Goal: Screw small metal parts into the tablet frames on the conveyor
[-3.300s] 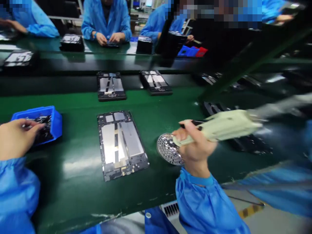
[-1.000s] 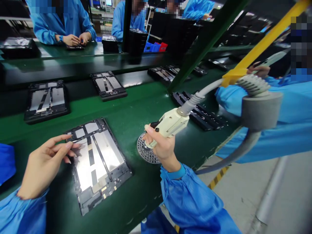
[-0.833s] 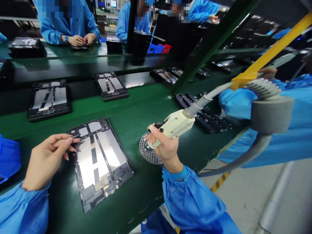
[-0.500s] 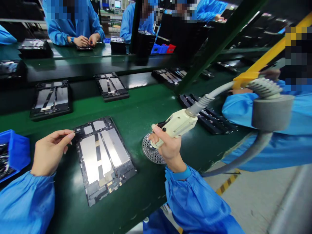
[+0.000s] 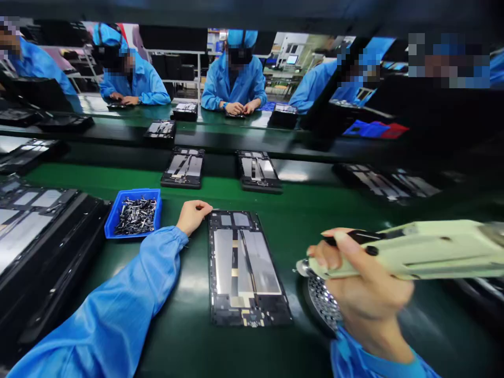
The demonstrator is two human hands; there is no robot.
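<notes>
A tablet chassis (image 5: 244, 268) with silver plates lies flat on the green belt in front of me. My left hand (image 5: 191, 215) is pinched at its top left corner, fingers together on a small part too tiny to name. My right hand (image 5: 364, 291) grips a cream electric screwdriver (image 5: 409, 255) held level, tip pointing left, above a round perforated metal screw dish (image 5: 321, 299) just right of the chassis.
A blue bin (image 5: 134, 213) of small metal parts sits left of my left hand. Black trays (image 5: 35, 231) are stacked at far left. More chassis (image 5: 184, 168) ride the belt beyond. Several people in blue coats work across the line.
The view swung left and lower. My left hand slid to the chassis's top left corner and pinched down there. The screwdriver now lies level, still over the screw dish.
</notes>
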